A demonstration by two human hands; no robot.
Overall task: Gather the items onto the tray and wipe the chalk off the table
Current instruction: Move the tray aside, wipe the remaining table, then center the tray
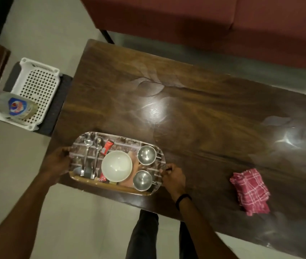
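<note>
A patterned oval tray (122, 142) sits at the near left corner of the dark wooden table (195, 113). On it lie two steel spoons (89, 156), a white bowl (116, 166), two small steel cups (146, 155), and red sachets (107, 148). My left hand (56, 163) grips the tray's left end and my right hand (172, 175) grips its right end. A folded red-and-white checked cloth (250, 191) lies on the table to the right. Faint whitish smears show on the tabletop (148, 81).
A white perforated plastic basket (34, 86) stands on a low dark stool left of the table, with a labelled bottle (18, 106) in it. A red sofa (204, 25) runs along the far side. My legs (144, 234) stand at the near table edge.
</note>
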